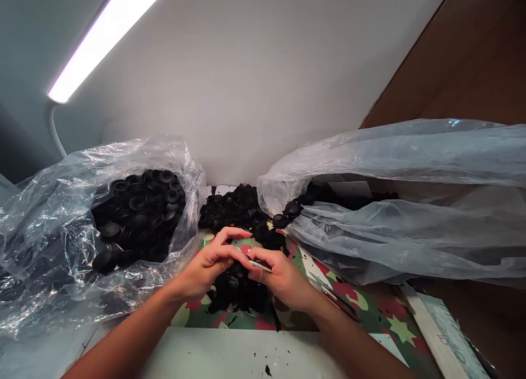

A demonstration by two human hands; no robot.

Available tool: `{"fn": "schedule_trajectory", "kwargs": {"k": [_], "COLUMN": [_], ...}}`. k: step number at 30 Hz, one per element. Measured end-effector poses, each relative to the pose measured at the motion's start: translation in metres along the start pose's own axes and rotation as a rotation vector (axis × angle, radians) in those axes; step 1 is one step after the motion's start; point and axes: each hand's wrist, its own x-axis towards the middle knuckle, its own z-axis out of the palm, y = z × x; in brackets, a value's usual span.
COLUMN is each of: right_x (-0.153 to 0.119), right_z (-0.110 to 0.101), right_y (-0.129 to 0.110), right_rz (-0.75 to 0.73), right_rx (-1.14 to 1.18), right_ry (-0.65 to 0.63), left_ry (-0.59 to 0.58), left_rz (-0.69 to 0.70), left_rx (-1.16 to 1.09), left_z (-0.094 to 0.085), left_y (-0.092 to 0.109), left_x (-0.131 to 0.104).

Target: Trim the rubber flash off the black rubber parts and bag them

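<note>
My right hand (285,277) is closed around a thin pale stick-like piece (259,266), of which only a short length shows between the fingers. Its kind I cannot make out. My left hand (211,264) meets it fingertip to fingertip, index finger and thumb curled; whatever is pinched there is too small or hidden to name. Under both hands lies a heap of black rubbery pieces (236,291) on a camouflage-patterned cover (365,299). Behind them sits a larger pile of ragged black pieces (230,206).
At left, an open clear plastic bag (57,204) holds many round black caps (139,204). Another clear bag (411,231) spreads at right, before a cardboard box (460,61). A white board (230,351) with black crumbs lies in front. A lamp (107,39) hangs upper left.
</note>
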Motion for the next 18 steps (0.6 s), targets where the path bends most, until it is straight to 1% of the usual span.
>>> {"fn": "schedule_trajectory", "kwargs": {"k": [2, 4, 6, 9, 11, 14, 16, 18], "right_x": [0.0, -0.001, -0.002, -0.004, -0.004, -0.004, -0.003, -0.003], "right_z": [0.003, 0.006, 0.008, 0.009, 0.009, 0.008, 0.005, 0.003], "right_y": [0.002, 0.005, 0.007, 0.006, 0.003, -0.005, -0.01, -0.014], "right_rz": [-0.025, -0.098, -0.186, -0.288, -0.315, -0.327, -0.339, -0.352], "right_rx": [-0.16, -0.345, -0.539, -0.812, -0.954, -1.053, -1.047, -1.009], "right_ry": [0.077, 0.175, 0.239, 0.25, 0.233, 0.214, 0.201, 0.179], "left_ry": [-0.001, 0.024, 0.052, 0.115, 0.169, 0.192, 0.193, 0.214], "left_rz": [-0.051, -0.133, -0.175, -0.153, -0.157, -0.146, -0.123, -0.13], "left_rx": [0.03, 0.086, 0.194, 0.356, 0.396, 0.377, 0.312, 0.212], "left_z": [-0.003, -0.003, -0.001, 0.005, 0.008, 0.011, 0.011, 0.012], "left_y": [0.009, 0.018, 0.024, 0.026, 0.024, 0.021, 0.021, 0.021], "left_x": [0.001, 0.002, 0.003, 0.006, 0.007, 0.006, 0.005, 0.004]}}
